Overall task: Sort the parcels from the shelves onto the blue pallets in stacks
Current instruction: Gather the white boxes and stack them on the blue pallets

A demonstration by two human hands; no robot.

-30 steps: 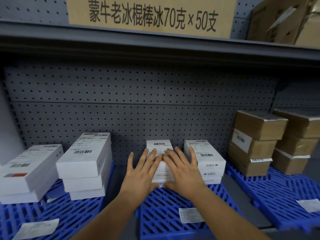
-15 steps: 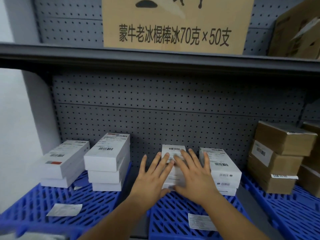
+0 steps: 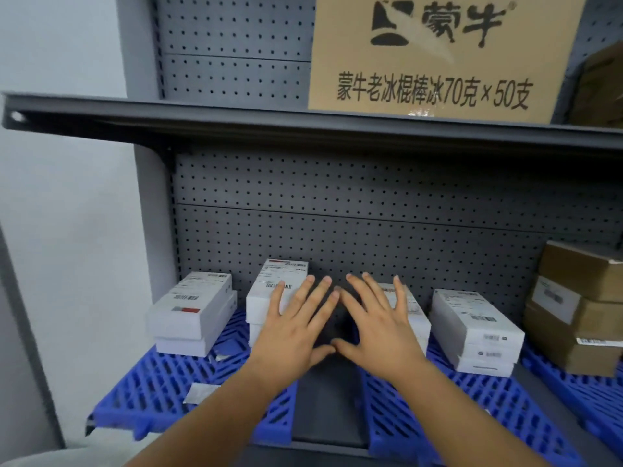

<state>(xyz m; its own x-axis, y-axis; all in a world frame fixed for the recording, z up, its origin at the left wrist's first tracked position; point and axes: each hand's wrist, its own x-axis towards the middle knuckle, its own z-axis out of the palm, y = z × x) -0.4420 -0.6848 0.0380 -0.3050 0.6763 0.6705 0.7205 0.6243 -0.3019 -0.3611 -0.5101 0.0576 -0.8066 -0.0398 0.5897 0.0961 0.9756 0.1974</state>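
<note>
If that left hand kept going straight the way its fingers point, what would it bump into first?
Probably the grey pegboard back wall: the left hand points up the gap beside the white parcel stack, though depth is unclear.

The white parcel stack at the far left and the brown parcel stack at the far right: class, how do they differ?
The white parcel stack is made of flat, slim white boxes; the brown parcel stack is made of chunkier cardboard boxes. The white parcel stack is two boxes high, while the brown parcel stack shows three. The white top box carries a red-marked label; the brown stack's labels are plain white. Both rest on blue pallets.
</note>
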